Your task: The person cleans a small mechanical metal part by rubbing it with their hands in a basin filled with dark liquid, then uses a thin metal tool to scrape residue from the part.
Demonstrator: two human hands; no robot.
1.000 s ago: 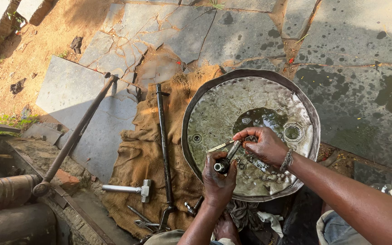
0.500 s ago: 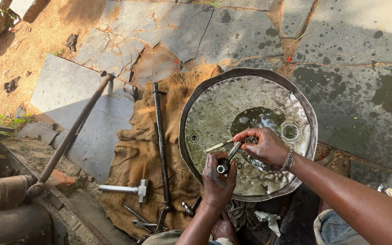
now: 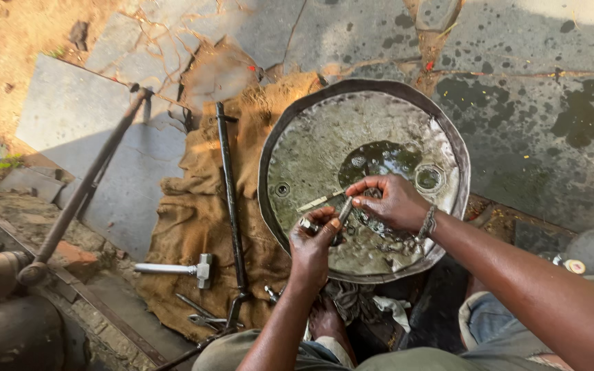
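Note:
A wide round metal basin (image 3: pixel 448 137) holding murky liquid sits on the stone ground. Over its near side my left hand (image 3: pixel 311 251) grips a short metal cylindrical part (image 3: pixel 344 210) by its lower end. My right hand (image 3: pixel 390 200), with a bead bracelet at the wrist, pinches the upper end of that same part. A thin pale metal strip (image 3: pixel 317 201) pokes out to the left of my right fingers; whether a hand holds it is unclear. Several small metal parts, a hexagonal nut (image 3: pixel 429 178) among them, lie in the liquid.
A burlap sack (image 3: pixel 194 220) spreads left of the basin, carrying a long dark rod (image 3: pixel 229 199), a hammer (image 3: pixel 173 268) and pliers (image 3: pixel 204 317). A long pipe (image 3: pixel 84 189) crosses the stone slab at left. Wet paving lies beyond. Rags (image 3: pixel 369 302) sit by my knees.
The view has shifted so everything sits lower left in frame. My left hand has turned, hiding the part's open end. My right hand stays pinched on its top.

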